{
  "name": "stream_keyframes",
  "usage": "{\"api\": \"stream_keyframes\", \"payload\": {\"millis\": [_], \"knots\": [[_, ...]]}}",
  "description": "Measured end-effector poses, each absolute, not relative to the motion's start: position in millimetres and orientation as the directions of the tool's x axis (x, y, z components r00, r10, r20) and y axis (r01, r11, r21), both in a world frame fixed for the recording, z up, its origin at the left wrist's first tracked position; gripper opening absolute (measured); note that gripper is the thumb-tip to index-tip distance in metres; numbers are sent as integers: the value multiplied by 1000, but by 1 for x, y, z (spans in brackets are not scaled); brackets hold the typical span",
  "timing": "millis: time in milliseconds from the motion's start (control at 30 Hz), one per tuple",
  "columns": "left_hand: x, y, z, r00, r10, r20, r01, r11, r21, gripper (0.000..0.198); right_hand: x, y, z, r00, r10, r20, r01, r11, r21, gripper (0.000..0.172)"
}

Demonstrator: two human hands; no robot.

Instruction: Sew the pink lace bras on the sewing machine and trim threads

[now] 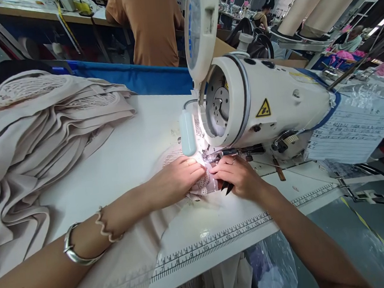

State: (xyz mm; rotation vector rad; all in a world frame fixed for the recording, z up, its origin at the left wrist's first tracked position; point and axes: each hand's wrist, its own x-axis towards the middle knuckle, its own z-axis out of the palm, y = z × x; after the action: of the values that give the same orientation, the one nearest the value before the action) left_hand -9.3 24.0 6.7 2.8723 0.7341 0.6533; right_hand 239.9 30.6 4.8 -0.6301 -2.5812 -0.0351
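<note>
My left hand [181,176] is closed on pale lace fabric [204,183], its fingertips close beside the needle area of a white sewing machine [272,95]. Opposite it, my right hand [237,176] has its fingers curled, with the thumb and index finger at the fabric's right edge. Dark pointed blades, which look like thread snips [228,187], stick out from under that palm; their handles are hidden. A lit lamp [187,133] shines on the stitching spot. The needle and presser foot are largely hidden by glare and fingers.
A large heap of beige lace-trimmed fabric [47,117] covers the table's left side. A printed ruler [218,241] runs along the front edge. A wooden-handled tool [278,169] lies by the machine base. Beyond a blue cloth bin [131,79], a person in brown [151,25] has their back turned.
</note>
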Motion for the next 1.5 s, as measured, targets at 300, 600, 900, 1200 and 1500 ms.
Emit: {"api": "stream_keyframes", "payload": {"millis": [300, 600, 900, 1200, 1500], "knots": [[-9, 25, 1, 765, 493, 413, 456, -869, 192, 27, 243, 32, 2, -774, 474, 420, 481, 871, -97, 42], [-11, 25, 3, 797, 488, 355, 477, -870, 125, 28, 240, 31, 2, -788, 478, 388, 480, 872, -98, 23], [-6, 18, 0, 736, 560, 379, 588, -807, 50, 31, 241, 31, 2, -792, 448, 415, 476, 879, -39, 39], [-5, 18, -1, 751, 536, 386, 560, -826, 58, 24, 241, 31, 1, -793, 437, 425, 469, 883, -33, 34], [-3, 11, 0, 729, 571, 378, 631, -775, -46, 22, 239, 31, 2, -776, 397, 489, 431, 901, -48, 27]]}}
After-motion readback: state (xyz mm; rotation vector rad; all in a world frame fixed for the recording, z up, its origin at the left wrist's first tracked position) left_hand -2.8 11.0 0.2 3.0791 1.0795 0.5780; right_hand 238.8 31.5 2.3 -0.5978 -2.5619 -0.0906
